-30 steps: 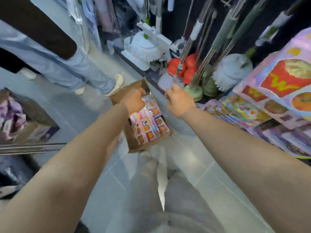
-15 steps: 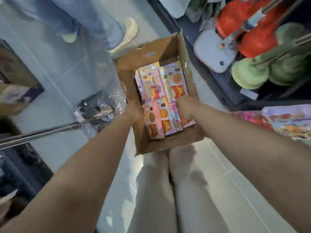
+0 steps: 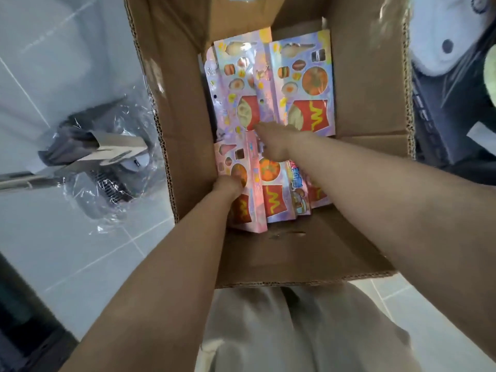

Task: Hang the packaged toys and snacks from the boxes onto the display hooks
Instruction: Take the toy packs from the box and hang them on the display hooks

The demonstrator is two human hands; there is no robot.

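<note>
Fingers of the left hand [image 3: 228,185] and right hand [image 3: 273,143] grasp toy packs [image 3: 271,194] lying inside the cardboard box [image 3: 370,76]; picking step. Next, I judge, lift them toward hooks.

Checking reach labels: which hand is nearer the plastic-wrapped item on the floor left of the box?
Left. The left hand is inside the cardboard box by its left wall, nearest the plastic-wrapped item; the right hand sits mid-box, farther away.

Both arms extended downward; left hand [image 3: 227,187] curled, right hand [image 3: 273,145] palm-down.
</note>
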